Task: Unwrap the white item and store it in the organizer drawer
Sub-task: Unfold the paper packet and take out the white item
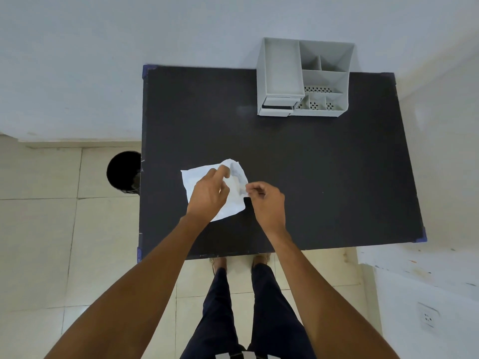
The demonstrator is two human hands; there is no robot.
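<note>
both hands work a white wrapper (199,177) near the front of the black table (324,177): right hand (267,200) pinches its edge, left hand (208,194) rests loosely over it (contents unclear); grey organizer (305,79) stands well apart at the back.

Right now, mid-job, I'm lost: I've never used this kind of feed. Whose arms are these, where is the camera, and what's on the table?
There is no machine here. One camera sits on a person's head, looking down, so the bare arms are theirs. The left hand rests on a white wrapper lying on the black table. The right hand pinches the wrapper's right edge. What it holds inside is hard to make out. At the far edge stands a grey organizer with open compartments and a small drawer low at the front. A black bin sits on the floor, left.
</note>
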